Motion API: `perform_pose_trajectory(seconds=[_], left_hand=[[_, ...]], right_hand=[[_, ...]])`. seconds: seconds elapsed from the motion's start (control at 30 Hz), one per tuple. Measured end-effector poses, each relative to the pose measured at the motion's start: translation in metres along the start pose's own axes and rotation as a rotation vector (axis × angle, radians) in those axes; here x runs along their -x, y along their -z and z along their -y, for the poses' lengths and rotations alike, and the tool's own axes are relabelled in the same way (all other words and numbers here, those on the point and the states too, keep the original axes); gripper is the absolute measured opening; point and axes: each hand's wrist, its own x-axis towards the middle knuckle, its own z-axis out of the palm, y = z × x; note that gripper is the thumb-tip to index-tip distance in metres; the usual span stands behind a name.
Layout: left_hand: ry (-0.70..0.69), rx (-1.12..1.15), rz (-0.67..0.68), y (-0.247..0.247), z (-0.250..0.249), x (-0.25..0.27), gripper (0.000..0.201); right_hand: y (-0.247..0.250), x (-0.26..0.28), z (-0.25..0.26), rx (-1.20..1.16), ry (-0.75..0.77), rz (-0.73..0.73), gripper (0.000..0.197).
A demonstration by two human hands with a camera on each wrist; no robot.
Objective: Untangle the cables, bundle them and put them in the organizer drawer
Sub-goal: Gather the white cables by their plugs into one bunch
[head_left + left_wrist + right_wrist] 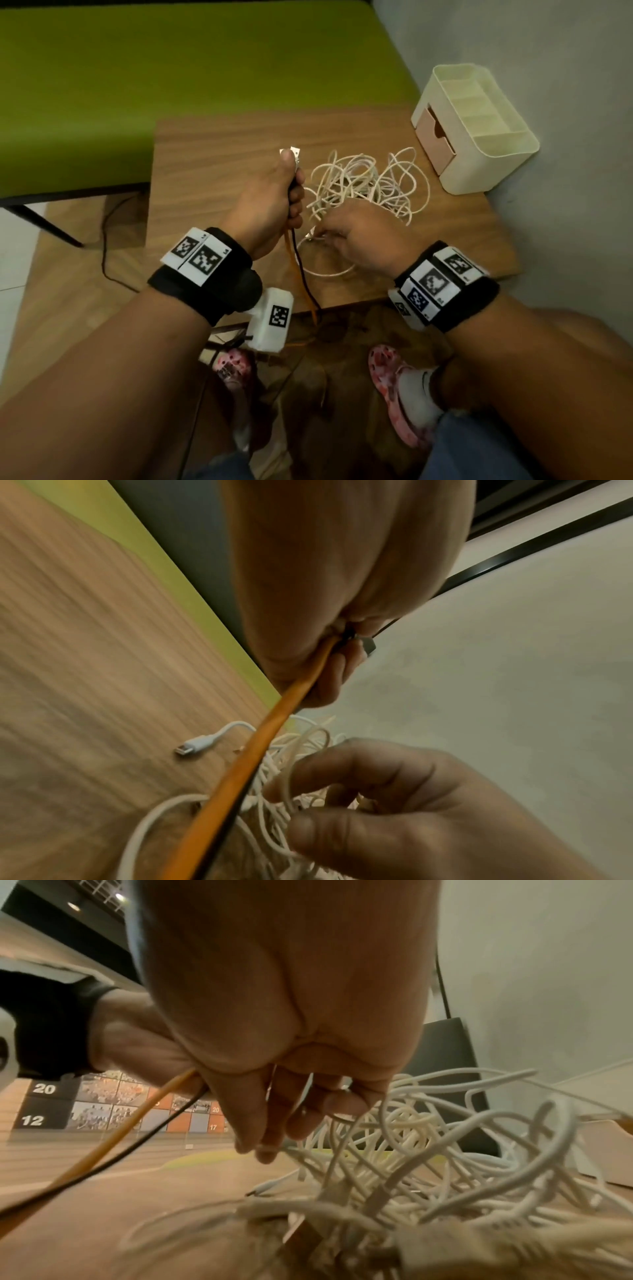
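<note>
Left hand (270, 202) fists orange cable (291, 260) and black cable (303, 270), parking them aside; right hand (363, 233) fingers (260, 1123) pinch white tangle (370, 181) at frame centre.

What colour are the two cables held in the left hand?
One orange cable, one black cable, gripped by the left hand; the right wrist view shows both best.

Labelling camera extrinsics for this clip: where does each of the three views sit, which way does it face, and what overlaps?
Head: worn on the head, looks forward and down at the wooden table, the white cable tangle and the organizer; both forearms and feet show.
Left wrist: looks along the left hand, which grips the orange cable and black cable; the right hand shows too.
Right wrist: looks along the right hand, fingers in the tangle; the left hand shows behind.
Shared: all three show both hands, orange cable and tangle.
</note>
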Motion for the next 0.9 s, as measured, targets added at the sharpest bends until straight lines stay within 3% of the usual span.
perform_pose_trajectory(seconds=[0.23,0.43,0.53,0.63,0.7,0.83,0.9], left_hand=[[-0.024,-0.036,0.008,0.005,-0.003,-0.005,0.046],[-0.031,0.012,0.015,0.005,-0.005,-0.012,0.043],[-0.035,0.013,0.009,0.004,-0.005,-0.014,0.04],[-0.036,0.003,0.018,0.002,-0.006,-0.015,0.039],[-0.035,0.001,0.013,0.002,-0.006,-0.015,0.039],[-0.022,-0.008,-0.001,0.0,-0.004,-0.016,0.039],[-0.022,-0.005,-0.001,-0.001,-0.003,-0.017,0.039]], right_hand=[[-0.01,-0.013,0.002,0.228,-0.064,0.144,0.028],[-0.002,-0.014,-0.001,-0.028,-0.204,0.106,0.014],[0.021,-0.008,-0.001,-0.136,-0.275,-0.044,0.018],[0.049,0.0,0.003,-0.128,-0.317,-0.182,0.051],[0.058,0.0,0.003,-0.049,-0.357,-0.225,0.062],[0.055,-0.005,-0.006,0.135,-0.525,-0.151,0.052],[0.052,-0.005,-0.006,0.187,-0.547,-0.221,0.05]])
